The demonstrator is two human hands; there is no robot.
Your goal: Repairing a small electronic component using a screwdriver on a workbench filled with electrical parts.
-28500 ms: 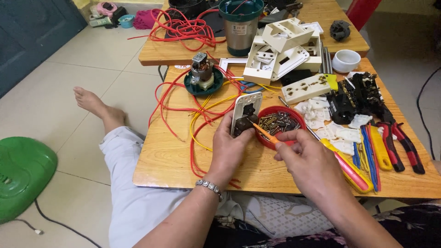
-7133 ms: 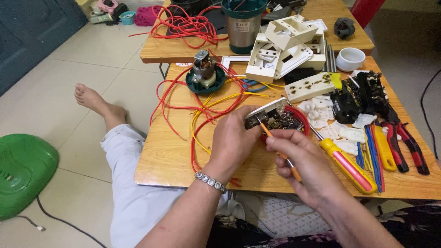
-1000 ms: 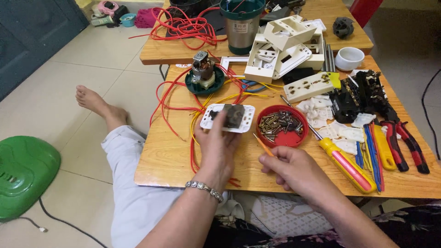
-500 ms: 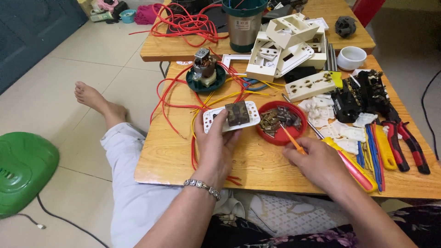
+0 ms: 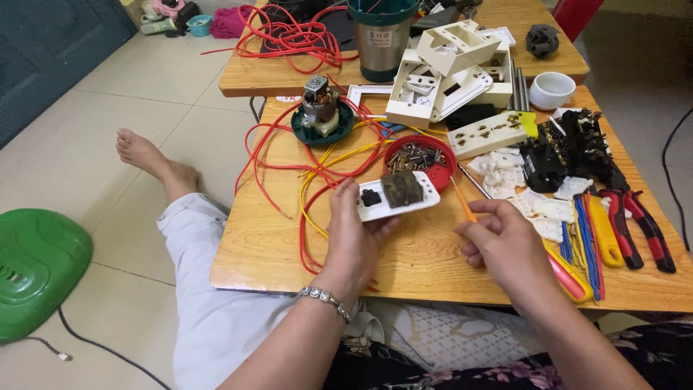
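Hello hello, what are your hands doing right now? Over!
Left hand grips white socket plate, held over table. Right hand grips orange screwdriver, tip near red screw bowl. Red and yellow wires lie alongside.

Two bare forearms reach forward from below. The left hand (image 5: 354, 235) is raised with fingers curled in a grip, a bracelet on its wrist. The right hand (image 5: 505, 242) is loosely fisted, thumb and forefinger pinched together.
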